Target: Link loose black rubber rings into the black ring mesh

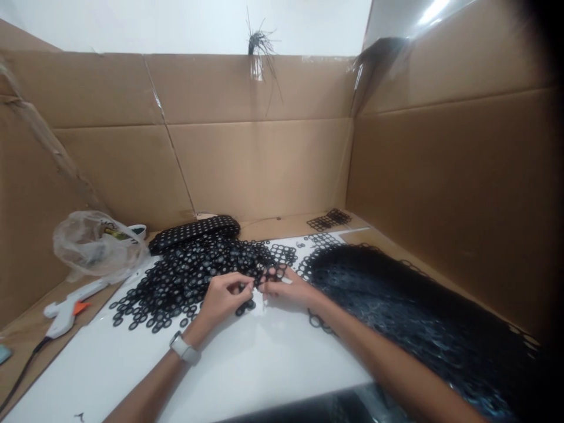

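Observation:
My left hand (225,295) is closed in a pinch over the white board, with several loose black rings (245,306) at its curled fingers. Facing it, fingertips nearly meeting, my right hand (286,288) grips a small patch of joined black rings (274,272). What lies exactly between the fingertips is too small to make out. Just beyond the left hand spreads a heap of black rings (189,276). A large sheet of linked rings (379,294) lies beyond and under my right forearm.
Cardboard walls (264,164) enclose the white board (247,364). A white glue gun (66,314) with a cord lies at left, near a clear plastic bag (83,247) and a white bowl (140,232). At the back sit a dotted black roll (198,231) and a ring patch (329,220). Black strands (259,44) top the wall.

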`<state>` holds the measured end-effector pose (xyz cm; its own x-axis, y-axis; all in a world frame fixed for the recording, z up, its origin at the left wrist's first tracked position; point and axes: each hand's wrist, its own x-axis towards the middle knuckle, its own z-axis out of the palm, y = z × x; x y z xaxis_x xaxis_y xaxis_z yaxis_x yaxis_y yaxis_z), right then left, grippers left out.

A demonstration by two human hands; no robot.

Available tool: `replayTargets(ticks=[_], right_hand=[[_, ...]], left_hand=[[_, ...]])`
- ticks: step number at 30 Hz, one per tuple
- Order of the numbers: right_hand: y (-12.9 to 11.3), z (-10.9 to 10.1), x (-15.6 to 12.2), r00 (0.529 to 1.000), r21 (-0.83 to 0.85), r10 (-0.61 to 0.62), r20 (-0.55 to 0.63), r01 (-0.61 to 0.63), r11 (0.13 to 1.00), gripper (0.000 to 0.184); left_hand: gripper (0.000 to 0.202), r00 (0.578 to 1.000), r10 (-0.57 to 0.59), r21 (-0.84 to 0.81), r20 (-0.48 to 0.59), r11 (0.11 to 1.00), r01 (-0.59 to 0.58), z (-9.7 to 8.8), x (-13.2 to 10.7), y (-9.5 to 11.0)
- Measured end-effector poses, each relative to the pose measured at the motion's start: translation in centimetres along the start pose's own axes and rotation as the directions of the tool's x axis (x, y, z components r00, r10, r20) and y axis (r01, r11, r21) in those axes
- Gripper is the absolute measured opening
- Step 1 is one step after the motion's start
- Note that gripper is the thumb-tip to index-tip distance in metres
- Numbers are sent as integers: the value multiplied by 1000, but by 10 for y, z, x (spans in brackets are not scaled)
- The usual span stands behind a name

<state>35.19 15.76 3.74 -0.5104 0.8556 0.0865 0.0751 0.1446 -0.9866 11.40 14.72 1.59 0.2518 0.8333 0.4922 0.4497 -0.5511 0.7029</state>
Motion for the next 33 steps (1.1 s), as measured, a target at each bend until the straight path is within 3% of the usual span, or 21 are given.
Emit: replayTargets(ticks=[11, 19, 24, 28, 31, 33], right_hand=[[-5, -2, 1, 998, 74, -41, 40, 38, 997, 22], [8, -7, 9, 996, 120, -66, 65, 58, 991, 14], [3, -10, 7, 997, 131, -72, 32, 67, 989, 12], [-6, -12, 6, 998, 127, -68, -4, 68, 990, 23], [-8, -11, 7, 998, 127, -65, 7, 64, 990, 28], [-7, -11, 7, 998, 130, -60, 21, 56, 990, 32]], left_hand=[[28, 989, -148, -116, -2, 982, 147, -18, 8, -14], [30, 988, -152, -88, -18, 985, 150, -28, 13, -14], [40, 957, -186, -22, -223, 982, 185, -64, 20, -23], [44, 880, -196, 92, -432, 961, 259, -100, 24, -37], [38, 827, -163, 204, -539, 927, 316, -109, 25, -39], [44, 828, -118, 265, -548, 914, 306, -103, 25, -33]])
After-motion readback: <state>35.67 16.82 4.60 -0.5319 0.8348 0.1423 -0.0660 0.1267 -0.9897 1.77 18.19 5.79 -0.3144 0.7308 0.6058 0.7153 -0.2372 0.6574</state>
